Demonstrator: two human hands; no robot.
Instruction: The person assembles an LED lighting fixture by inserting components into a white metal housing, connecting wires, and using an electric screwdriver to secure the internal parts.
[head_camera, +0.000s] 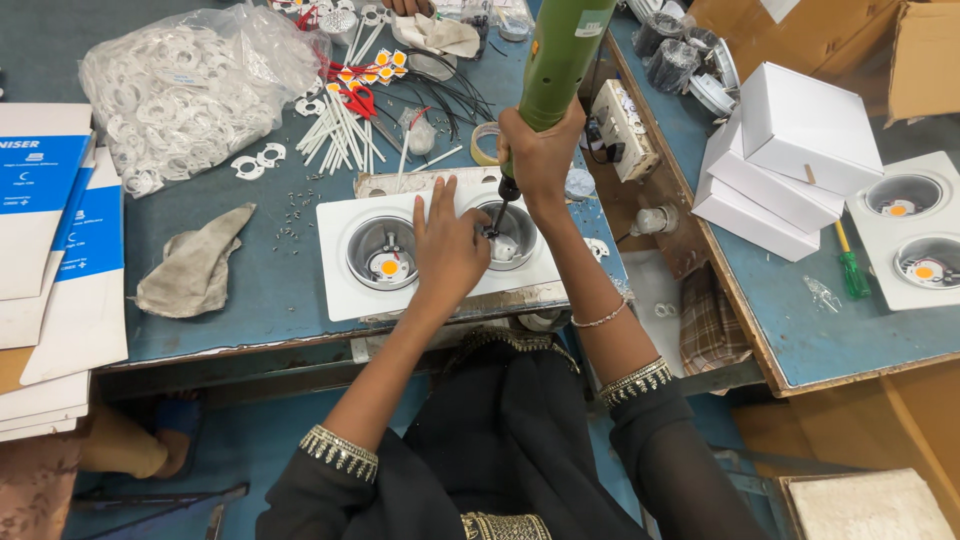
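Gripping a green electric screwdriver (560, 55) upright, the right hand (540, 150) is wrapped fully around its lower barrel, the bit pointing down into the right-hand cup of a white twin downlight housing (340, 285). That housing lies flat near the front edge of the blue worktable (250, 300), directly ahead of the person. The left hand (448, 245) rests on the panel between the two cups, fingers spread and pressing, its fingertips at the rim of the right cup; it closes on nothing. The left cup shows an orange LED chip. At nine o'clock of the housing lies a grey rag (195, 265); at eleven o'clock, a clear bag of white rings (185, 85); at twelve o'clock, white sticks (340, 135) and red-handled scissors (360, 100). At three o'clock, on a second table, white boxes (790, 160) are stacked beside a green screwdriver (852, 270).
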